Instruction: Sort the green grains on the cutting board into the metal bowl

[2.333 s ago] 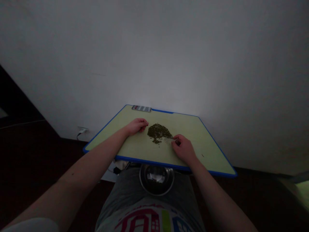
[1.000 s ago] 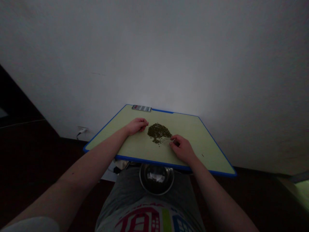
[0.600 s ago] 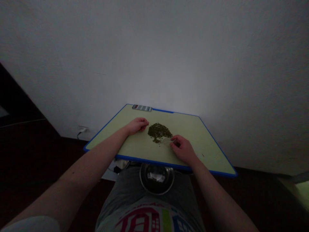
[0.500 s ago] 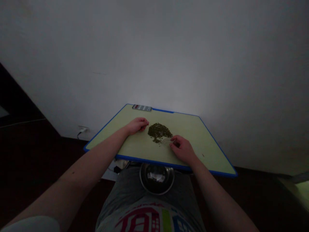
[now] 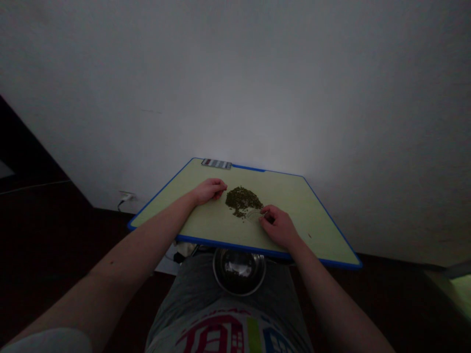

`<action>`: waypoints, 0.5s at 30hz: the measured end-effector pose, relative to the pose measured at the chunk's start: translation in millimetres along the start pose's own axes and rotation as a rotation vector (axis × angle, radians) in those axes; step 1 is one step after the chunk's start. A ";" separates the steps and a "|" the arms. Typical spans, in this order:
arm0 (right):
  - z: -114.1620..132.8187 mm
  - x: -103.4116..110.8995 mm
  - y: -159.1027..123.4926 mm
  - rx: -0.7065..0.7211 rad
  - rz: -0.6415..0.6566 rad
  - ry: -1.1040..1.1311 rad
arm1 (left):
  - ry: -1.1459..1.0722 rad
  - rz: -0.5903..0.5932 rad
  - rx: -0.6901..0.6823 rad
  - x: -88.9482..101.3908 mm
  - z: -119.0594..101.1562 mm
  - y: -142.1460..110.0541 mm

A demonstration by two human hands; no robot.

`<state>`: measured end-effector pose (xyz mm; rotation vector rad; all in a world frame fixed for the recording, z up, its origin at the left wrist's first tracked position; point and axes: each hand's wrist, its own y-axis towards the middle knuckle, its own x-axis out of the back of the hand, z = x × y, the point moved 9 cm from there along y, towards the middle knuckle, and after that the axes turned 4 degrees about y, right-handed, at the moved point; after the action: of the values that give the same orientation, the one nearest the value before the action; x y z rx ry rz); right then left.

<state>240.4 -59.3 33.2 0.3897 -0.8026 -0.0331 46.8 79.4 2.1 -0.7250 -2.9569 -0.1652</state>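
A pile of small dark green grains [image 5: 243,200] lies near the middle of a pale green tabletop [image 5: 316,215] edged in blue. The left hand [image 5: 209,190], fingers loosely curled and holding nothing, rests just left of the pile. The right hand [image 5: 278,226] pinches something small at the pile's near right edge; what it is cannot be made out. A metal bowl [image 5: 239,270] sits in the person's lap below.

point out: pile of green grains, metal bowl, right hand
pile of green grains [image 5: 243,199], head view, middle of the heap on the board.
metal bowl [image 5: 239,287], head view, near rim, on the lap.
right hand [image 5: 280,226], head view, back of the hand.
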 end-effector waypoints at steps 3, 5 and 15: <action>0.7 -2.3 0.3 0.010 0.022 0.006 | 0.010 -0.001 0.007 0.3 0.2 -0.1; 0.9 -3.4 0.4 0.015 0.031 0.003 | 0.015 -0.003 0.010 0.7 0.7 -0.1; 2.5 -4.5 -2.1 0.029 0.044 0.043 | 0.001 -0.009 0.008 1.4 1.9 0.6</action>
<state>235.7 -61.3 31.0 0.3988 -0.7693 0.0281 45.8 80.8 0.4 -0.7099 -2.9584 -0.1541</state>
